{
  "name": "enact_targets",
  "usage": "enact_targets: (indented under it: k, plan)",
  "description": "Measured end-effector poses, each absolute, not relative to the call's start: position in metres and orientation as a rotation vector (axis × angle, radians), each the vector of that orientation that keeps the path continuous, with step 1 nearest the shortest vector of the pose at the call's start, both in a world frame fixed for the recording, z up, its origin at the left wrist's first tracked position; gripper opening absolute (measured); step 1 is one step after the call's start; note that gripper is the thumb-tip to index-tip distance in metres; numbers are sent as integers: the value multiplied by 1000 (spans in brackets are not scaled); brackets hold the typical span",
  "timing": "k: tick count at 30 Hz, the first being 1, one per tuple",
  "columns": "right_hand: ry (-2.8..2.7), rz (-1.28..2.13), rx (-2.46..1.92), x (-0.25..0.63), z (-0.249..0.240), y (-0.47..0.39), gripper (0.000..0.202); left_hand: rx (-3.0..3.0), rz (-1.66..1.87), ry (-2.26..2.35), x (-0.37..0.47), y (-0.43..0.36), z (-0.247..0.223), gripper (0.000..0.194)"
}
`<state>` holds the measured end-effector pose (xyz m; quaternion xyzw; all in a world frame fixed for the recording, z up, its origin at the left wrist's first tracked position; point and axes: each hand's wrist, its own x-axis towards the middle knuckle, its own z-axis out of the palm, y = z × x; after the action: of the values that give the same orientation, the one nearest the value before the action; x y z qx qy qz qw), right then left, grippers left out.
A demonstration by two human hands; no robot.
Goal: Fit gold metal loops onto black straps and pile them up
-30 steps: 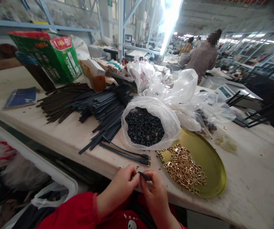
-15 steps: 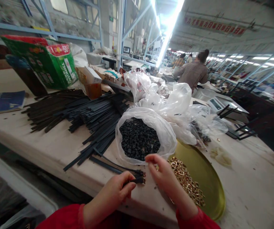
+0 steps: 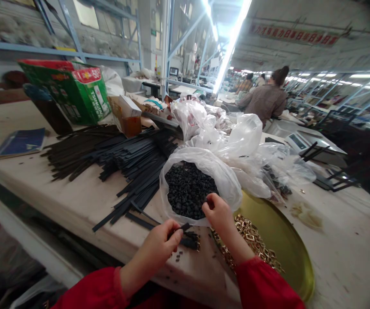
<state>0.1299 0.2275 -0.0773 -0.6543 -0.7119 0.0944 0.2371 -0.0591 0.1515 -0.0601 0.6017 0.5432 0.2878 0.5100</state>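
Note:
My left hand (image 3: 162, 242) is closed on a black strap (image 3: 185, 226), whose short end sticks out past the thumb and finger. Just beyond it, other black straps with gold buckles (image 3: 198, 243) at their ends lie on the table. My right hand (image 3: 219, 214) reaches over the near rim of a clear plastic bag (image 3: 228, 184), its thumb and fingers pinched together. Small black loops (image 3: 188, 189) fill this bag. Whatever the right fingertips hold, if anything, cannot be made out. Below the right forearm, gold buckles (image 3: 252, 238) are heaped on a gold-coloured tray (image 3: 292, 253).
Long black strips (image 3: 136, 159) are piled on the table to the left. Behind them stand a green carton (image 3: 72, 94) and a small open box (image 3: 127, 113). More plastic bags (image 3: 233, 137) and a scale (image 3: 301, 137) stand farther back. A co-worker (image 3: 265, 98) is beyond.
My right hand has moved up and forward onto the black loops at the bag's rim. My left hand has risen slightly, and its strap now points up and away from the buckled straps.

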Motion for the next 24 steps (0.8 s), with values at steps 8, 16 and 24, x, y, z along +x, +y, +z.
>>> enact_targets:
  k: [8,16,24]
  plan:
    - [-1444,1042,-1313,104,-54,165,5,1586,806,1338,-49,142,-38,19]
    - [-1382,1174,-1264,103,-56,142,10,1883,802,1387,-54,128,-37,17]
    - [-1126,1399,-1190,98,-60,128,22,2084,751,1456,-54,119,-49,23]
